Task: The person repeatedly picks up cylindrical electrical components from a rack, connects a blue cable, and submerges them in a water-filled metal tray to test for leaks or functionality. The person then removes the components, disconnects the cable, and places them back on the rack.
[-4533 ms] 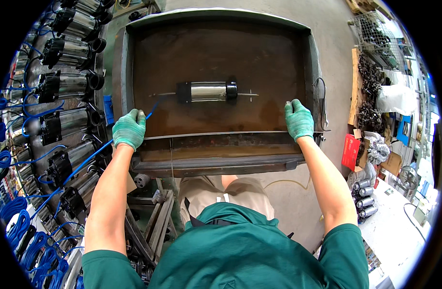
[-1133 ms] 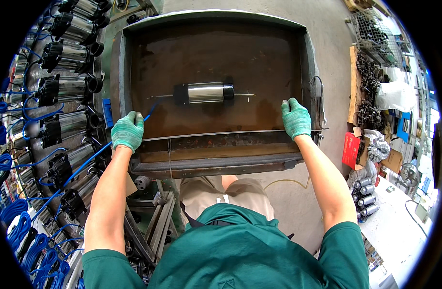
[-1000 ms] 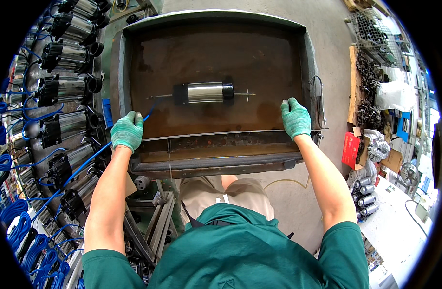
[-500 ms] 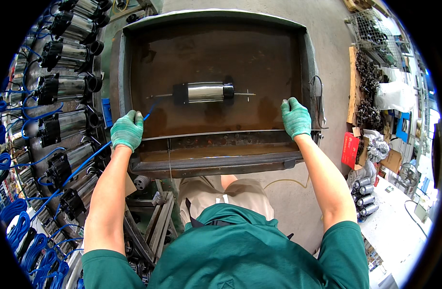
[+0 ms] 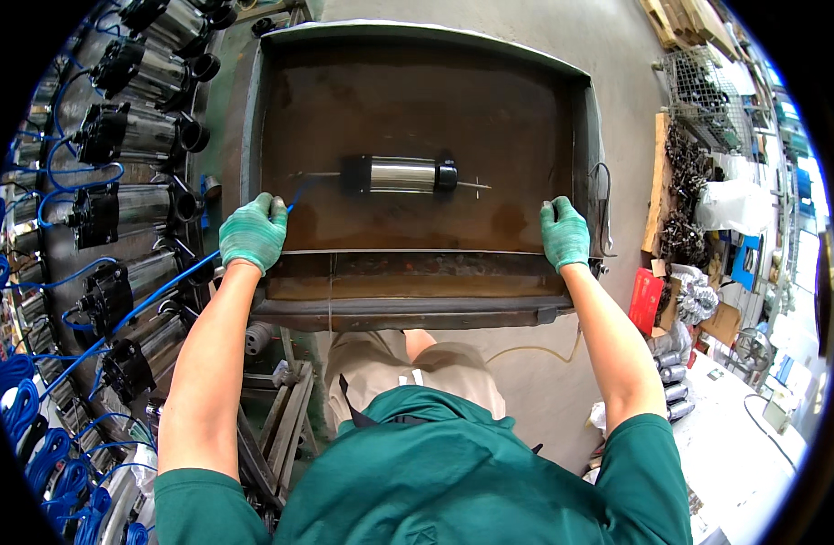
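Observation:
A steel-and-black cylindrical pump (image 5: 402, 174) lies level in the brown water of a dark metal tank (image 5: 426, 321), thin rods showing past both its ends. My left hand (image 5: 253, 234), in a green knitted glove, is closed at the tank's left side. A blue cable (image 5: 167, 289) runs from the left past this hand toward the pump; whether the fingers hold it I cannot tell. At the right side my gloved right hand (image 5: 565, 236) is closed too, thumb and fingers curled. What either hand grips is hidden. Between the hands a thin straight metal edge (image 5: 408, 252) crosses the tank.
On the left, several similar pumps (image 5: 131, 134) lie in a row, with coiled blue cables (image 5: 22, 409) nearer me. A wire basket (image 5: 705, 95), dark metal parts (image 5: 682, 195) and a red box (image 5: 646, 300) stand right. A white table (image 5: 739, 436) is at the lower right.
The view has shifted slightly, so the tank and pump sit a little farther right. Both hands stay closed at the tank's sides. The pump's left end looks hazier than before.

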A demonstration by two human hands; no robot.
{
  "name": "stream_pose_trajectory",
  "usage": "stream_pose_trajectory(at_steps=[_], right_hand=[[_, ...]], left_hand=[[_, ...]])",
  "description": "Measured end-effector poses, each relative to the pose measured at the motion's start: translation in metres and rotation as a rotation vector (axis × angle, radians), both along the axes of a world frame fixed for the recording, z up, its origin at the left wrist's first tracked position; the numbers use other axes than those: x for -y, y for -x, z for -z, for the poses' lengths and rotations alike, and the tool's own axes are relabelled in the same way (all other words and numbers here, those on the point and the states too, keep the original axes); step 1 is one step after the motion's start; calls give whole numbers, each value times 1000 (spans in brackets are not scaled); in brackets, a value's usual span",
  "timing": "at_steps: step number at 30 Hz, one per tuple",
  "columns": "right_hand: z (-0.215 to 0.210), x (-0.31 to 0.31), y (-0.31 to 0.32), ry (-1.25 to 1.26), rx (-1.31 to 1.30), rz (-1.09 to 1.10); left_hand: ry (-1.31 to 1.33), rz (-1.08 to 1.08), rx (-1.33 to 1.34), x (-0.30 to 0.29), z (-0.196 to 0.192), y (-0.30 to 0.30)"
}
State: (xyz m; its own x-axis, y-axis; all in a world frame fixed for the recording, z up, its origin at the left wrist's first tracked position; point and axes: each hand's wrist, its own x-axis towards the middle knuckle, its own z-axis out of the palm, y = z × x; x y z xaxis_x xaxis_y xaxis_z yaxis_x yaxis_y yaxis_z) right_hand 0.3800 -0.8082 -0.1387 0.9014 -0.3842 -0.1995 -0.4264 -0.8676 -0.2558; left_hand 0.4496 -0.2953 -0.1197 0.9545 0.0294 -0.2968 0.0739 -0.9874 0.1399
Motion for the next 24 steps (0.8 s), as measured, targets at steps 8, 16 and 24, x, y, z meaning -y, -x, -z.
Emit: stream_pose_trajectory(at_steps=[8, 16, 24], right_hand=[[7, 0, 2, 52, 37, -14], [6, 2, 4, 29, 48, 31], [-5, -1, 0, -3, -15, 81]], left_hand=[[56, 6, -8, -1, -4, -1], [284, 125, 298, -21, 27, 2], [801, 50, -71, 141, 39, -23]])
